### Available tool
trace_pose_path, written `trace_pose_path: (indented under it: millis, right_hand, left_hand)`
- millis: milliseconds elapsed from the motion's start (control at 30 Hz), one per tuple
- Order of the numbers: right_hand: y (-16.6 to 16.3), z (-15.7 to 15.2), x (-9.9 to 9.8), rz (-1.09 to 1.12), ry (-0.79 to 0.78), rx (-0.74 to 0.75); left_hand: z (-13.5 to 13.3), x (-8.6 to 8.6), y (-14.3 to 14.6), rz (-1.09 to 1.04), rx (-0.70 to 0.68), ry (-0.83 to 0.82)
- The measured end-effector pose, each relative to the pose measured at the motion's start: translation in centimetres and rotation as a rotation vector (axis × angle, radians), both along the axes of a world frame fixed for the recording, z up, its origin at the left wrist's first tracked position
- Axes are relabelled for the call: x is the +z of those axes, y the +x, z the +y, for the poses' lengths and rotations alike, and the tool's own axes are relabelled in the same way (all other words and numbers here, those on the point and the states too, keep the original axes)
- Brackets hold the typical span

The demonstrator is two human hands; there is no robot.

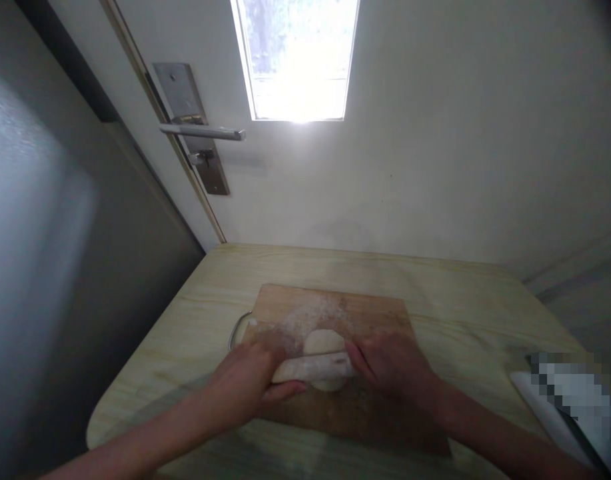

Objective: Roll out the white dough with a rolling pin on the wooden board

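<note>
A floury rolling pin (315, 367) lies across a flattened round of dough (325, 341), which shows above and below it. My left hand (258, 375) is closed around the pin's left end. Around its right end my right hand (388, 365) is closed too. Beneath them is a wooden cutting board (380, 313), dusted with flour (315, 312) on its far half. The pin's ends are hidden inside my hands.
The board rests on a light wood-grain table (450, 293), its metal handle (234, 331) at the left. Behind stands a white door with a lever handle (205, 132) and a bright window pane (300, 60). A partly blurred white object (545, 410) lies at the right edge.
</note>
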State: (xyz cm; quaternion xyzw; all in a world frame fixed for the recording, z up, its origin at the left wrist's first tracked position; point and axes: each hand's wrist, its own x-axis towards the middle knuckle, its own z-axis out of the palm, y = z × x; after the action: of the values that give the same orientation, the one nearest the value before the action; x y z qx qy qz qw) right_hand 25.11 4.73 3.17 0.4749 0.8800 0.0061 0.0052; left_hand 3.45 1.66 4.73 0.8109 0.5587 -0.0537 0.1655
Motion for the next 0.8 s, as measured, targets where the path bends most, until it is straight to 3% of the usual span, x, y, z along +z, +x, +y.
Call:
trace_pose_path:
  millis: [200,433,600,733,800]
  right_hand:
    - [0.0,2.4,0.1,0.010,-0.147,0.049]
    - [-0.1,5.0,1.3,0.027,-0.478,0.175]
    - [-0.5,6.6,2.0,0.014,-0.696,0.057]
    - [-0.8,7.5,1.7,0.036,-0.845,-0.035]
    - [-1.0,7.7,1.7,0.041,-0.841,-0.056]
  left_hand:
    - [2.4,1.0,-0.6,-0.280,-0.032,-0.243]
    - [5.8,0.5,-1.3,-0.314,-0.072,-0.634]
    - [7.5,-0.2,-1.7,-0.383,-0.062,-0.953]
    - [8.5,-0.9,-1.9,-0.475,-0.116,-1.049]
    - [8.9,-1.2,-2.0,-0.494,-0.143,-1.061]
